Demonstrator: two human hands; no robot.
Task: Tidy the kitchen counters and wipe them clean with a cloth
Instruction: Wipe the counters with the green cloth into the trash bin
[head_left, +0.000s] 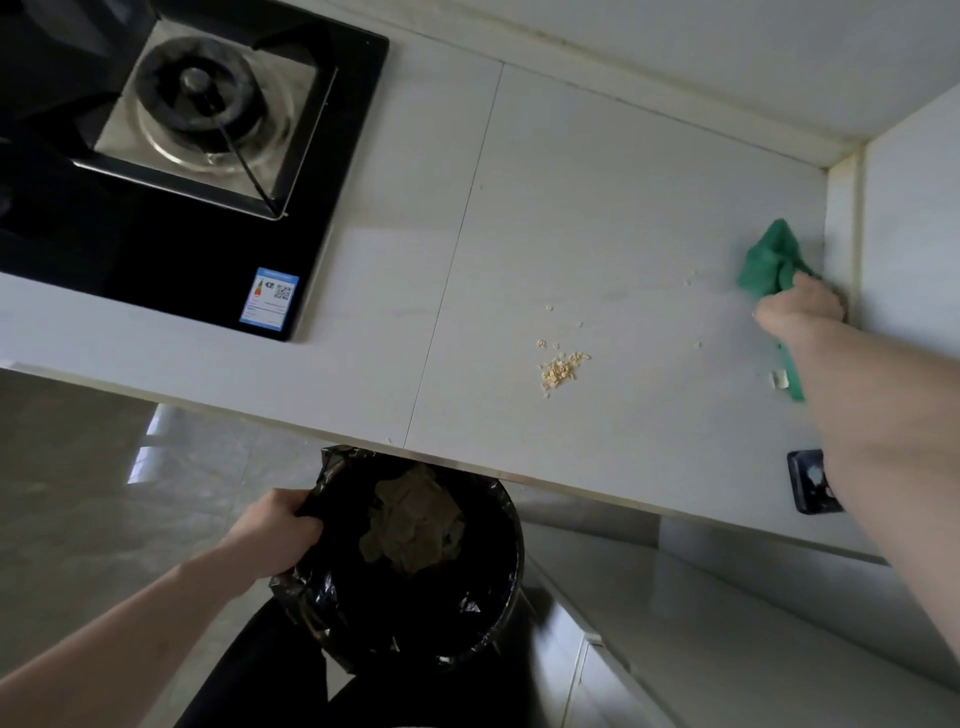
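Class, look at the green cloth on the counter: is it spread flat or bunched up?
Bunched up. The green cloth rises in a crumpled peak beyond the right hand, which grips it on the counter.

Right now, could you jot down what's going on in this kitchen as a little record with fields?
Setting: white counter beside a black gas hob
Right hand: grips a green cloth near the corner wall
Left hand: holds the rim of a black-lined bin just below the counter edge
Mess: pile of pale crumbs, a few scattered further right
In bin: crumpled brownish paper
Also on counter: dark phone-like object, partly hidden by the arm
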